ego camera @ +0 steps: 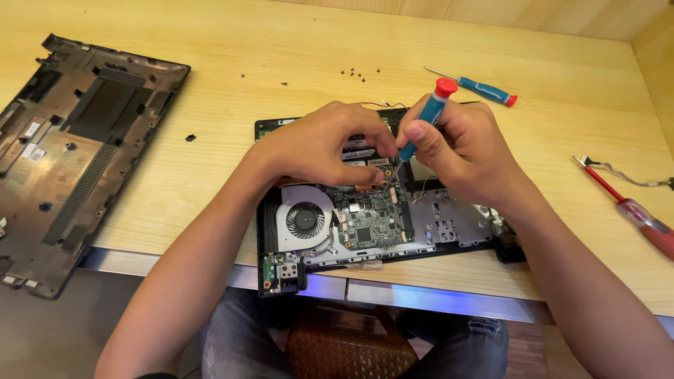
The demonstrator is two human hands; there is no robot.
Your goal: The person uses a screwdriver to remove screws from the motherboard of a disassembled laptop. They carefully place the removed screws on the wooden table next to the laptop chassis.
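**Blue-handled screwdriver held over an opened laptop**

Blue and red, the small screwdriver (421, 119) stands nearly upright in the right hand (456, 151), whose fingers are closed around its handle; its thin shaft slants down to the green circuit board (368, 217) just below both hands. The left hand (319, 147) is curled, fingertips pressed down on the laptop's innards right beside the screwdriver's tip, holding nothing that can be made out. Both hands hover over the opened laptop base (379, 210), which lies on the wooden table (281, 42). Below the left hand sits the round cooling fan (304, 219).

Beyond the right hand lies a second blue screwdriver (481, 88), and far to its right a red-handled screwdriver (632, 207). A scatter of tiny black screws (358, 72) lies beyond the hands. Well to the left of the left hand rests the removed bottom cover (70, 154), inner side up.
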